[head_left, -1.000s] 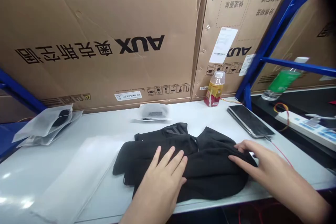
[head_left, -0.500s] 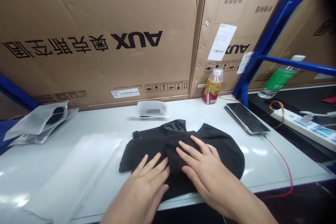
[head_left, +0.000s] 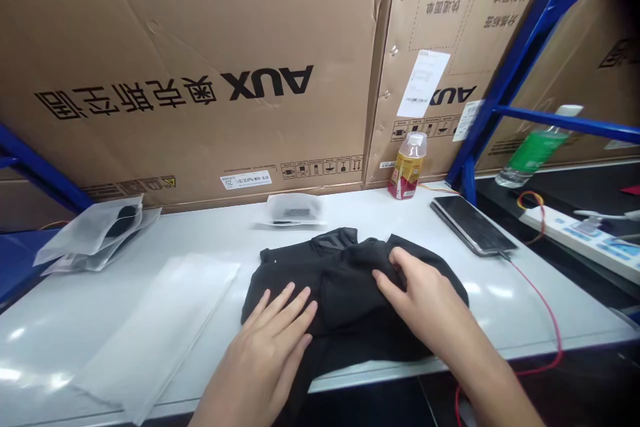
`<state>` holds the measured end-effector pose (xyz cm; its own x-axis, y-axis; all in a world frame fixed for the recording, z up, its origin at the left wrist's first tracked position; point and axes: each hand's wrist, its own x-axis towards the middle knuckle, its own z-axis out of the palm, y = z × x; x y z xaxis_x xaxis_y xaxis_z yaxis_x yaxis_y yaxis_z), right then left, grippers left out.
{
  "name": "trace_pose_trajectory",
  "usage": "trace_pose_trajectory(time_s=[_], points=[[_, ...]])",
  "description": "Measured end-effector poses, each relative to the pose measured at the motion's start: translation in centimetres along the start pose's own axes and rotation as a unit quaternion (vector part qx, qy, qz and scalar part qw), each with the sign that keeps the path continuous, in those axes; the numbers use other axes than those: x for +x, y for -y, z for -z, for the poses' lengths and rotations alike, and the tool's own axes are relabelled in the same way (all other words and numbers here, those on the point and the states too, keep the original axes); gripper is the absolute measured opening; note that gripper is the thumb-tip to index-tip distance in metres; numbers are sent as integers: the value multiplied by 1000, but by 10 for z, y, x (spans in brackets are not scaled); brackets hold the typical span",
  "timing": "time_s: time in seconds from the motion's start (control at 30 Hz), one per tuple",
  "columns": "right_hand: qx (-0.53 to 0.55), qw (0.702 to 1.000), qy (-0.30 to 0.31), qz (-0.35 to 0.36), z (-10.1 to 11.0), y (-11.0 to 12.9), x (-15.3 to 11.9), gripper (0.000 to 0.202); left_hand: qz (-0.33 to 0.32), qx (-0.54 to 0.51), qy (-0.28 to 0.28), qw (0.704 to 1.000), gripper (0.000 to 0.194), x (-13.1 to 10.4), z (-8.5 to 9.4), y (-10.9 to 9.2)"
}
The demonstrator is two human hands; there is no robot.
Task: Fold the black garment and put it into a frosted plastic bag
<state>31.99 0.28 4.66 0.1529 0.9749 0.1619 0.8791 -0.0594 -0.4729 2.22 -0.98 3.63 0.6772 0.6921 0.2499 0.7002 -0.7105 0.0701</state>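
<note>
The left hand (head_left: 270,340) lies flat and open, palm down, with its fingers spread on the near left part of a black garment (head_left: 350,293); it presses the cloth and grips nothing. The right hand (head_left: 425,293) rests on the right half of the same garment with its fingers curled, and the fingertips pinch a fold of the black fabric near the middle. The garment is folded into a rough bundle and lies on the white counter (head_left: 150,240), close to the near edge and directly in front of the person.

Just left of the garment a clear flat plastic bag (head_left: 165,320) lies on the counter, touching nothing else. Further left, near the back, a small heap of frosted bags (head_left: 95,233) holds something dark. Behind the garment sits another small bag with a printed label (head_left: 293,210). To the right a phone (head_left: 473,223) lies face up, with a red cable (head_left: 545,313) running from it over the counter's edge. Behind the phone stands a bottle with a yellow and red label (head_left: 407,167).

At the back, large cardboard boxes (head_left: 200,60) marked AUX fill the wall between blue rack posts (head_left: 520,60). Far right, a green bottle (head_left: 535,150) lies beside a white power strip (head_left: 575,230).
</note>
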Motion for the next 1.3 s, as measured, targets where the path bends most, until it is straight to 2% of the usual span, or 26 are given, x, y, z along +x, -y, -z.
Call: trace_pose_trajectory(time_s=[0.1, 0.17, 0.23, 0.27, 0.33, 0.37, 0.4, 0.47, 0.53, 0.6, 0.67, 0.73, 0.83, 0.93, 1.0, 1.03, 1.1, 1.2, 1.23, 1.3], points=[[-17, 996, -77, 29, 24, 12, 5, 24, -9, -31, 14, 999, 45, 8, 6, -10], [-35, 991, -107, 66, 30, 27, 6, 21, -19, -68, 41, 997, 44, 14, 8, -17], [-8, 990, -72, 118, 27, 47, 3, 20, -17, -112, 53, 992, 43, 18, 10, -21], [24, 989, -23, 145, 22, 55, 1, 21, -7, -134, 47, 990, 41, 19, 12, -21], [105, 976, 74, 177, 13, 64, -2, 24, 24, -173, 6, 985, 35, 16, 16, -20], [144, 969, 94, 178, 9, 64, -3, 27, 48, -184, -28, 981, 30, 15, 19, -19], [172, 966, 85, 171, 6, 61, -4, 29, 76, -191, -70, 976, 26, 15, 21, -19], [182, 972, 13, 151, -1, 48, -2, 29, 135, -194, -159, 959, 21, 19, 24, -21], [142, 978, -39, 149, -12, 34, -1, 31, 167, -184, -197, 948, 25, 32, 20, -28], [101, 980, -14, 172, -27, 23, -1, 41, 162, -150, -158, 962, 39, 49, 8, -36], [69, 979, 32, 189, -43, 20, -5, 50, 148, -92, -72, 982, 51, 65, -10, -42], [37, 980, 55, 189, -56, 20, -9, 54, 138, -47, -8, 989, 55, 73, -29, -43], [1, 982, 69, 174, -59, 25, -12, 55, 121, -25, 13, 992, 54, 73, -44, -41], [24, 979, 109, 171, -47, 25, -13, 55, 101, -26, 4, 995, 53, 58, -36, -29], [62, 977, 124, 164, -37, 20, -15, 56, 114, 0, -32, 993, 52, 36, -21, -10], [78, 977, 120, 157, -32, 16, -17, 56, 147, 29, -56, 987, 53, 21, -12, 4], [95, 981, 99, 138, -26, 5, -21, 54, 257, 116, -108, 953, 53, -16, 5, 37], [104, 985, 64, 125, -22, -7, -28, 48, 403, 140, -18, 904, 52, -68, 25, 80], [107, 985, 53, 128, -21, -8, -29, 46, 438, 128, 16, 890, 48, -80, 30, 89], [118, 983, 18, 142, -20, -3, -32, 40, 475, 107, 36, 873, 40, -88, 37, 92]])
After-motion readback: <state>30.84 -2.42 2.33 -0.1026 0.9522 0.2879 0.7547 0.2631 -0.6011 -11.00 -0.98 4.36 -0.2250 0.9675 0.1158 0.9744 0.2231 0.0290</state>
